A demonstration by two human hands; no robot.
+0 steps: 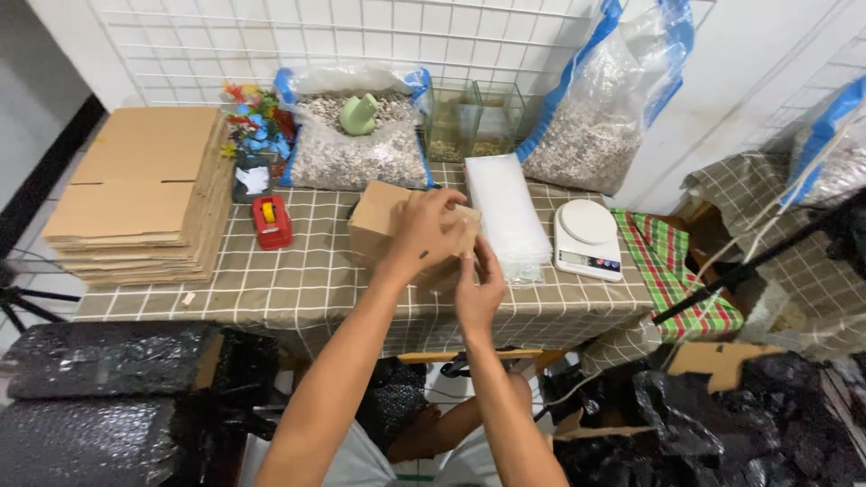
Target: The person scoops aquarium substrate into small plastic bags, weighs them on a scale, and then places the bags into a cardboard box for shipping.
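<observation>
Two hands are on one small cardboard box (397, 230), which stands near the middle of the tabletop (298, 280), between a red tape dispenser (271, 221) on the left and a stack of clear plastic bags (507, 212) on the right. The left hand (424, 230) lies over the top of the box and clasps it, fingers curled over the right edge. The right hand (478, 289) touches the near right corner with its fingertips, pinching at a flap or the edge; I cannot tell exactly which.

I judge that the box is light and fairly stiff, but its thin walls can dent if pressed in the middle. The surface is dry and not slippery. A good grip is at the corners and edges, where the cardboard is strongest. A white kitchen scale (587, 236) stands further right, and flat cartons (149, 194) are piled at the far left.
</observation>
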